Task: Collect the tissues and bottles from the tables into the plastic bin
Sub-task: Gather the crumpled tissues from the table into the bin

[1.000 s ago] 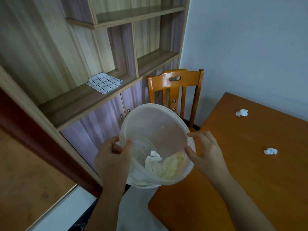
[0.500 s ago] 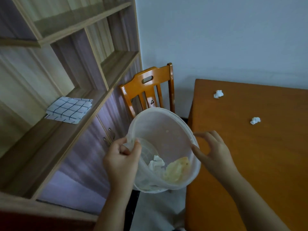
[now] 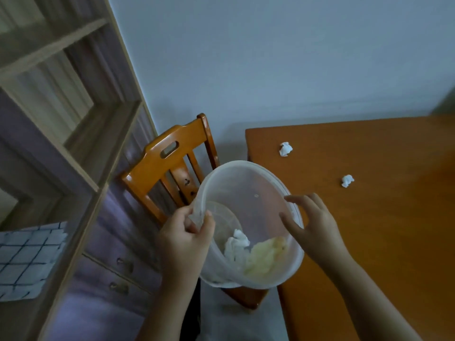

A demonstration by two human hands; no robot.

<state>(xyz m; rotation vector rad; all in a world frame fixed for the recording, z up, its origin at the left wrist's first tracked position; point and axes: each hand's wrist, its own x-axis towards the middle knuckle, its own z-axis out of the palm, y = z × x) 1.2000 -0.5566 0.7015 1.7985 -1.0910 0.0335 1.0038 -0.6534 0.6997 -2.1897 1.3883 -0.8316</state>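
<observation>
Left hand [image 3: 183, 238] pinches bin [image 3: 248, 183] rim; right hand [image 3: 314, 227] open beside it. Two tissues [image 3: 285, 149] on surface [image 3: 381, 230].

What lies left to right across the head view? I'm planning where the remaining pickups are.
Checked cloth on the shelf → wooden chair → left hand → plastic bin → right hand → nearer tissue on the table.

You face a plain pale wall [image 3: 270, 57] in dim light. Wooden shelving [image 3: 61, 114] stands left, a checked cloth [image 3: 27, 259] on one shelf. An orange chair [image 3: 167, 163] sits beside a wooden table [image 3: 394, 217].
</observation>
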